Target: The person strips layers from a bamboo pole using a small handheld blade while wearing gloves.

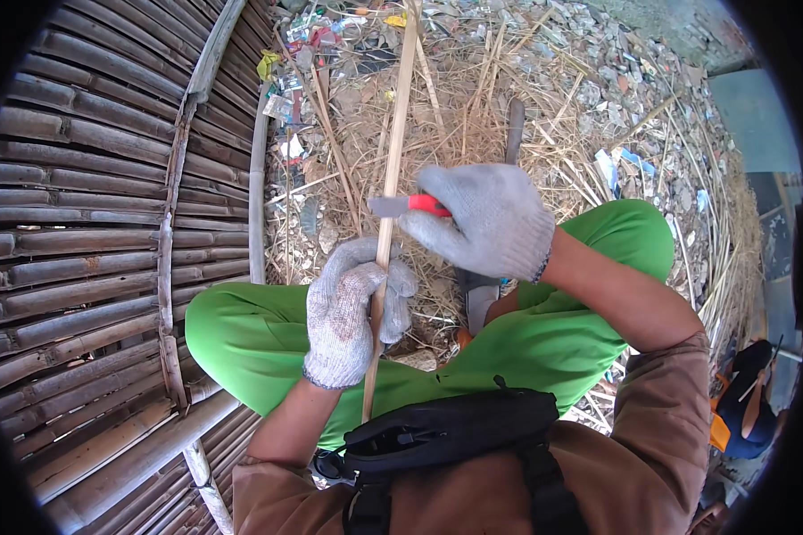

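A long pale bamboo strip (399,120) runs from the top of the view down to my lap. My left hand (346,308), in a dirty white knitted glove, is closed around its lower part. Above it, my right hand (491,218), gloved too, grips the red handle of a knife (389,207). The short grey blade points left and lies across the strip; whether it presses into the bamboo I cannot tell.
To the left stands a wall of split bamboo slats (89,196). Shavings (473,125) and litter cover the ground ahead, with a long dark bar (515,129) among them. A black bag (451,428) sits at my waist. At the far right is another person (754,401).
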Action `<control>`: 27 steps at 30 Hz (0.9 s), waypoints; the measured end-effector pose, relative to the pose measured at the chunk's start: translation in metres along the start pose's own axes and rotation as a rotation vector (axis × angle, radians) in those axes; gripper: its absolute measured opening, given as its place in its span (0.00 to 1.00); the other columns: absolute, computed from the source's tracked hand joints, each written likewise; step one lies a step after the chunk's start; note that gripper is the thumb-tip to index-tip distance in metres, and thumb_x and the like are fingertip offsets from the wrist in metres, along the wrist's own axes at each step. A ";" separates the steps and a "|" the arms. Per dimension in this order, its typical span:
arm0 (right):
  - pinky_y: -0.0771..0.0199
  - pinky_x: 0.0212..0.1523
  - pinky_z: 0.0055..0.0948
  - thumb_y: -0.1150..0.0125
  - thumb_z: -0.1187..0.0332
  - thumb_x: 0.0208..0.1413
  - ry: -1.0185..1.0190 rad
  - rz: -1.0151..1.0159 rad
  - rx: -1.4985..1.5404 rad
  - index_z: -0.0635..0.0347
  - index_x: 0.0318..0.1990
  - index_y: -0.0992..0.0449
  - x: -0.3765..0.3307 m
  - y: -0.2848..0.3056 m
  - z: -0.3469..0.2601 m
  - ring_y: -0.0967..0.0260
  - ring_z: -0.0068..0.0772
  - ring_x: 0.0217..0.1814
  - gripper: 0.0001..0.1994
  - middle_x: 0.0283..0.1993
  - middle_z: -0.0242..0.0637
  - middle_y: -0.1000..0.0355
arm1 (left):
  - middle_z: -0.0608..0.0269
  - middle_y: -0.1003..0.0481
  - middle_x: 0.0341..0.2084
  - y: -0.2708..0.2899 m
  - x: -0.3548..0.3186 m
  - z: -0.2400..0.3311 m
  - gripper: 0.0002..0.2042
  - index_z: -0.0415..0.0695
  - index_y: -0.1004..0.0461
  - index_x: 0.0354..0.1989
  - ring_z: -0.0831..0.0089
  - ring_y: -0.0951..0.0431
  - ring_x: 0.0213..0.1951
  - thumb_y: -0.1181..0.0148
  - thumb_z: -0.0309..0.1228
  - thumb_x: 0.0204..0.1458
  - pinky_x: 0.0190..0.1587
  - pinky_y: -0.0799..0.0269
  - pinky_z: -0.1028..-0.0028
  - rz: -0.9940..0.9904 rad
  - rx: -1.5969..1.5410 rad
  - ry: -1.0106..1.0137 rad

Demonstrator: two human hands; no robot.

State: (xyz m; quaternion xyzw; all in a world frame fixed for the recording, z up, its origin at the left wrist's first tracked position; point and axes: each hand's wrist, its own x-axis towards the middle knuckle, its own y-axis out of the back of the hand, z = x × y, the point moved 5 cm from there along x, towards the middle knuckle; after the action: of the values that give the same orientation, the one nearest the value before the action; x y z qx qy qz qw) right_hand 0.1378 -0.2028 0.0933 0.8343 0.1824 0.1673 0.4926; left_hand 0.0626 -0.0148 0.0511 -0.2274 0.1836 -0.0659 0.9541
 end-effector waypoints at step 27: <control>0.21 0.36 0.53 0.41 0.43 0.66 0.079 0.161 -0.097 0.54 0.37 0.23 0.015 0.043 0.036 0.19 0.55 0.35 0.22 0.30 0.46 0.21 | 0.60 0.21 0.32 -0.002 -0.016 0.002 0.17 0.35 0.27 0.60 0.82 0.27 0.23 0.46 0.36 0.72 0.22 0.32 0.79 -0.070 0.340 -0.113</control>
State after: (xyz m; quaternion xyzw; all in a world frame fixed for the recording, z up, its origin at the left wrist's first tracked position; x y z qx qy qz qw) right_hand 0.1741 -0.2426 0.1165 0.8142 0.1259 0.2476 0.5098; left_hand 0.0483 -0.0120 0.0587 -0.0722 0.1080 -0.1165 0.9847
